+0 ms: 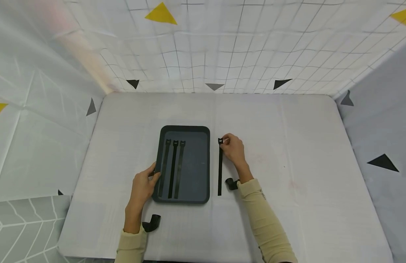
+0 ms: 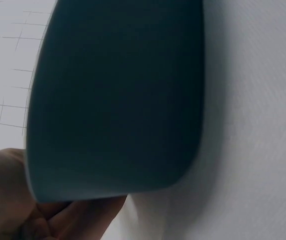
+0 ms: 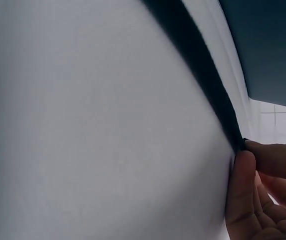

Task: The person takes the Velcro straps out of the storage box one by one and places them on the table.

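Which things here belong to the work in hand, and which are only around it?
Work in hand:
dark gray tray, held by left hand
three black cable straps inside
fourth strap, pinched by right hand

Only around:
wrist cameras
yellow backdrop triangles

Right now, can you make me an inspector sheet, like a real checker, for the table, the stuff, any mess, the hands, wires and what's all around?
Surface: white table, with faint pinkish marks on the right half.
Job's things: tray with three straps side by side in its left half; a fourth strap outside, to its right.
Clutter: nothing seen.
Hands: left hand grips the tray's left edge; right hand pinches the fourth strap's far end.
Cables: nothing seen.
Surroundings: pale sheets with lines and yellow, black and grey triangles.
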`<action>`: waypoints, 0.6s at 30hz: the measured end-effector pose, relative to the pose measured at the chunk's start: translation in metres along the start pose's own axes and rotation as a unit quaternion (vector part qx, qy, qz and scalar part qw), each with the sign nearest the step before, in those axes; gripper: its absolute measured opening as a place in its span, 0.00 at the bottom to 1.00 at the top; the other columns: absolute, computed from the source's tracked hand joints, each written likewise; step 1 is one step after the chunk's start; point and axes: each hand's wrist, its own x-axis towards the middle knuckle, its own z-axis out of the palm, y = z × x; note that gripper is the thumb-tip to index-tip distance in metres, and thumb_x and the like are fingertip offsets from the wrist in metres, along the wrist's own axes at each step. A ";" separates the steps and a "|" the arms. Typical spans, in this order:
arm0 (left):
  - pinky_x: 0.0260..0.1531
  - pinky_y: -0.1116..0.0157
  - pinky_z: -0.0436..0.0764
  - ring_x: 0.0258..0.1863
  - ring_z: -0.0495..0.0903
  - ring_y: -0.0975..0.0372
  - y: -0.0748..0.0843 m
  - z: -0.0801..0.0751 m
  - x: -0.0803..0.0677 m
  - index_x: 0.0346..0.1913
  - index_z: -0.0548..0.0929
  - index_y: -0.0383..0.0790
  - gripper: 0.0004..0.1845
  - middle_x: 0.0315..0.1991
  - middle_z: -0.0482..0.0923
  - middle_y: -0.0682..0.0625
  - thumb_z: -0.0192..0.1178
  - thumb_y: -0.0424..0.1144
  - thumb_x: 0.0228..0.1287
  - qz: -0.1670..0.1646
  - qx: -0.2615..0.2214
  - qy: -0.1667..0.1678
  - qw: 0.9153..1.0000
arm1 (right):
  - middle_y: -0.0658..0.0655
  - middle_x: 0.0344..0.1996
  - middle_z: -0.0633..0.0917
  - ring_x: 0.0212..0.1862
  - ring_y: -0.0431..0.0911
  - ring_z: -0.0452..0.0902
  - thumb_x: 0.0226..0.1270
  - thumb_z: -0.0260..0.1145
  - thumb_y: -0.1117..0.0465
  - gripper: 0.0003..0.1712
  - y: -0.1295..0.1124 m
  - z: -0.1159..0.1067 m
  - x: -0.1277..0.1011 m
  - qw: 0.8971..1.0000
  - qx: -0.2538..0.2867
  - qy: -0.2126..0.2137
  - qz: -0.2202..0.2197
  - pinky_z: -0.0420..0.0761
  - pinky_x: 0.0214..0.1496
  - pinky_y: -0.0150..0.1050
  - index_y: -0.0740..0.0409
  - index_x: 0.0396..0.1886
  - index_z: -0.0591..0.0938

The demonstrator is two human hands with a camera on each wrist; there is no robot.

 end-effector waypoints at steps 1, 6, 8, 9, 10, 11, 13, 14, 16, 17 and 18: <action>0.52 0.44 0.76 0.52 0.80 0.42 0.000 0.000 0.000 0.67 0.74 0.33 0.27 0.51 0.81 0.34 0.65 0.33 0.66 -0.002 0.000 -0.001 1.000 | 0.61 0.33 0.85 0.32 0.53 0.81 0.63 0.66 0.70 0.14 0.000 0.000 0.000 1.000 -0.002 0.002 0.003 0.79 0.37 0.47 0.67 0.49 0.82; 0.52 0.44 0.76 0.53 0.80 0.42 0.001 0.000 0.000 0.67 0.74 0.33 0.27 0.52 0.81 0.34 0.65 0.33 0.66 -0.005 -0.003 -0.002 1.000 | 0.60 0.33 0.85 0.33 0.53 0.81 0.63 0.66 0.69 0.15 -0.003 0.000 -0.001 1.000 -0.004 0.007 0.014 0.79 0.39 0.49 0.67 0.50 0.82; 0.52 0.44 0.76 0.53 0.80 0.42 0.001 0.000 0.000 0.67 0.74 0.33 0.27 0.52 0.81 0.34 0.65 0.33 0.66 -0.004 -0.003 -0.001 1.000 | 0.60 0.33 0.85 0.33 0.53 0.81 0.64 0.66 0.69 0.15 -0.003 0.000 -0.001 1.000 -0.004 0.007 0.018 0.79 0.40 0.49 0.68 0.50 0.81; 0.52 0.44 0.76 0.53 0.80 0.42 0.001 0.000 -0.001 0.67 0.74 0.33 0.27 0.52 0.81 0.34 0.65 0.33 0.66 -0.004 -0.003 0.000 1.000 | 0.60 0.33 0.85 0.33 0.53 0.81 0.64 0.66 0.69 0.16 -0.004 0.000 -0.002 1.000 -0.003 0.007 0.019 0.79 0.40 0.49 0.68 0.51 0.81; 0.52 0.44 0.76 0.53 0.80 0.42 0.001 0.000 -0.001 0.67 0.74 0.33 0.27 0.52 0.81 0.34 0.65 0.33 0.66 -0.005 -0.002 0.000 1.000 | 0.60 0.32 0.85 0.33 0.53 0.81 0.64 0.66 0.69 0.16 -0.004 0.000 -0.002 1.000 -0.003 0.008 0.021 0.79 0.40 0.49 0.68 0.51 0.81; 0.52 0.44 0.76 0.53 0.80 0.42 0.001 0.000 -0.001 0.67 0.74 0.32 0.27 0.51 0.81 0.34 0.65 0.33 0.66 -0.005 -0.002 0.000 1.000 | 0.60 0.32 0.85 0.33 0.53 0.81 0.64 0.66 0.69 0.16 -0.004 0.000 -0.002 1.000 -0.002 0.008 0.022 0.79 0.40 0.49 0.68 0.51 0.81; 0.52 0.44 0.76 0.53 0.80 0.42 0.001 0.000 -0.001 0.66 0.74 0.32 0.27 0.51 0.81 0.34 0.65 0.33 0.66 -0.006 0.000 0.000 1.000 | 0.60 0.32 0.85 0.33 0.53 0.81 0.64 0.66 0.68 0.16 -0.004 0.000 -0.002 1.000 -0.002 0.008 0.025 0.79 0.41 0.50 0.68 0.51 0.81; 0.52 0.44 0.76 0.53 0.80 0.42 0.001 0.000 -0.001 0.66 0.74 0.32 0.27 0.51 0.82 0.34 0.65 0.33 0.66 -0.006 0.000 0.000 1.000 | 0.60 0.32 0.85 0.33 0.53 0.81 0.63 0.66 0.68 0.17 -0.004 0.000 -0.002 1.000 -0.002 0.008 0.027 0.79 0.41 0.50 0.67 0.52 0.81; 0.52 0.44 0.76 0.53 0.80 0.42 0.001 0.000 -0.001 0.66 0.74 0.32 0.27 0.51 0.82 0.34 0.65 0.33 0.66 -0.007 0.001 0.000 1.000 | 0.59 0.32 0.85 0.33 0.53 0.81 0.63 0.67 0.68 0.17 -0.004 0.000 -0.001 1.000 -0.005 0.008 0.028 0.79 0.41 0.50 0.67 0.52 0.81; 0.52 0.44 0.76 0.53 0.80 0.42 0.001 0.000 -0.001 0.67 0.74 0.32 0.27 0.50 0.82 0.34 0.65 0.33 0.66 -0.007 0.002 0.001 1.000 | 0.59 0.32 0.85 0.33 0.53 0.81 0.63 0.67 0.68 0.17 -0.004 0.000 -0.001 1.000 -0.006 0.008 0.029 0.79 0.40 0.49 0.67 0.51 0.81; 0.52 0.44 0.76 0.53 0.80 0.42 0.001 0.000 -0.001 0.66 0.74 0.32 0.27 0.50 0.82 0.34 0.65 0.33 0.66 -0.007 0.004 0.001 1.000 | 0.59 0.32 0.85 0.33 0.52 0.81 0.63 0.67 0.68 0.16 -0.004 0.000 -0.001 1.000 -0.008 0.008 0.029 0.79 0.40 0.49 0.67 0.51 0.81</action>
